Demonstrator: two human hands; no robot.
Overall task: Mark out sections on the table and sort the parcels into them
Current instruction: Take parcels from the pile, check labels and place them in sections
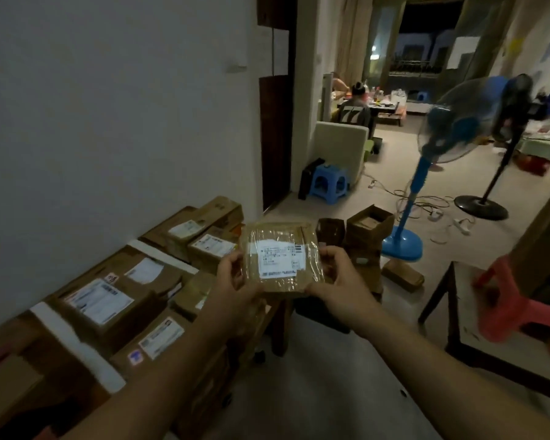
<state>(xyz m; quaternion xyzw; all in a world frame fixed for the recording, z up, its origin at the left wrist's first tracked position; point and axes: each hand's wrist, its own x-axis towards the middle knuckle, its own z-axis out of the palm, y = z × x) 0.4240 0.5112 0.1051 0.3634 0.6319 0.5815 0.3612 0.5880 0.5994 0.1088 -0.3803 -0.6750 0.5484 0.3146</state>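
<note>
Above the crowded table [200, 389], both hands grip a taped parcel [281, 257], white wall [108, 106] behind

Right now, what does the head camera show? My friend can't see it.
A left hand and a right hand hold up a small taped parcel with a white label. Left of it, labelled parcels sit on a table divided by white strips; a blue fan stands behind.
</note>
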